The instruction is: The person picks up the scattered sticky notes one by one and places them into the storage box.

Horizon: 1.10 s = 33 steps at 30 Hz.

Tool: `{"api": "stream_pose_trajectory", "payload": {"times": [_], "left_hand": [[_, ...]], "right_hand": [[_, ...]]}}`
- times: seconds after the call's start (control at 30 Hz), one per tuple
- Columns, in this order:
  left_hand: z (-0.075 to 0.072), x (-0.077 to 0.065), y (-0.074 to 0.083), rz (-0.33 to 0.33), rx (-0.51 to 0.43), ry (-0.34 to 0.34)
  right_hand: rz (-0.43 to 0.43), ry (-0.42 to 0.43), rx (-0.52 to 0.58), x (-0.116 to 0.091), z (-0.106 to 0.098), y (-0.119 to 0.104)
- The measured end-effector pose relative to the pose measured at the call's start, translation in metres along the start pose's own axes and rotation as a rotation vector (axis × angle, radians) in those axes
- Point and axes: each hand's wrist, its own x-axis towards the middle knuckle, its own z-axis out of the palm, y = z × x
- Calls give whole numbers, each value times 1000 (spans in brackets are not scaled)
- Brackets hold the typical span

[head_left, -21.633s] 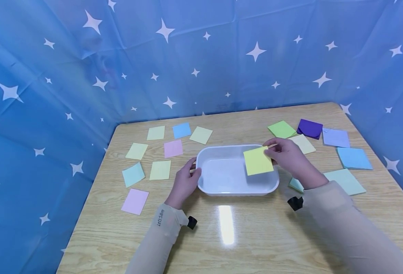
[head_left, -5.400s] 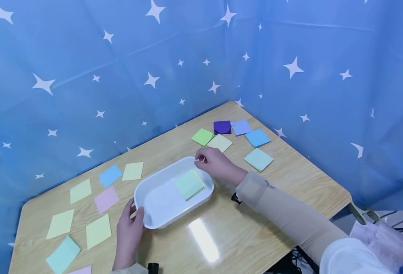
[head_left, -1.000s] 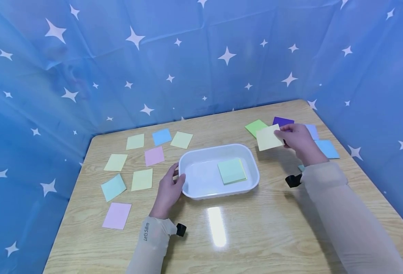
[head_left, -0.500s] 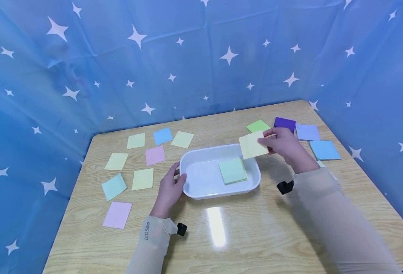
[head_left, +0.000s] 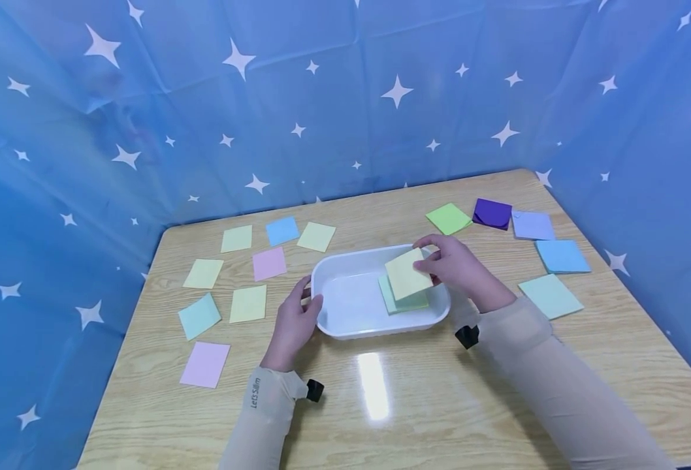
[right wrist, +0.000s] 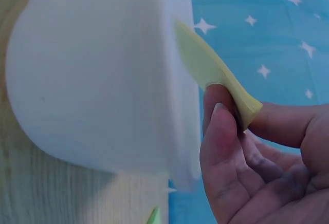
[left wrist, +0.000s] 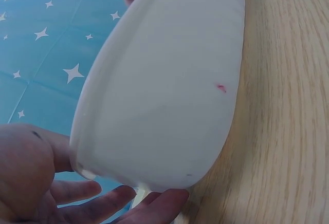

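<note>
A white plastic tray [head_left: 351, 329] with rounded corners rests on the wooden table. My left hand [head_left: 292, 320] grips its left end, thumb at the rim and fingertips along the outer wall in the left wrist view. Over the tray's right half, my right hand [head_left: 451, 264] pinches a pale yellow sticky-note pad [head_left: 408, 274] between thumb and fingers. In the right wrist view this pad [right wrist: 205, 59] dips past the rim, slightly bent. Beneath it, inside the tray, lies a mint-green sticky-note pad [head_left: 404, 305], partly covered.
Right of the tray lie sticky-note pads: lime green [head_left: 449, 219], dark purple [head_left: 492, 213], lavender [head_left: 532, 226], blue [head_left: 563, 256] and mint [head_left: 551, 296]. On the left, several single notes are spread, among them blue [head_left: 282, 228], pink [head_left: 269, 264] and yellow [head_left: 248, 304]. A starry blue curtain [head_left: 345, 98] hangs behind.
My right hand has carried the pale yellow pad from the right side of the table leftward and down into the tray. My left hand has stayed on the tray's left end.
</note>
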Motion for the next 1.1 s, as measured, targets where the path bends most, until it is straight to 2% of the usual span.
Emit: {"api": "stream_pose_trajectory", "payload": {"times": [0.23, 0.53, 0.87, 1.1], "left_hand": [[0, 0, 1, 13, 10, 6], [-1, -1, 2, 13, 20, 7], [1, -2, 2, -1, 14, 5], [1, -1, 2, 7, 16, 8]], "right_hand": [[3, -20, -82, 6, 15, -1], [13, -32, -187, 8, 23, -5], [10, 33, -465, 10, 37, -6], [-23, 48, -552, 7, 42, -10]]}}
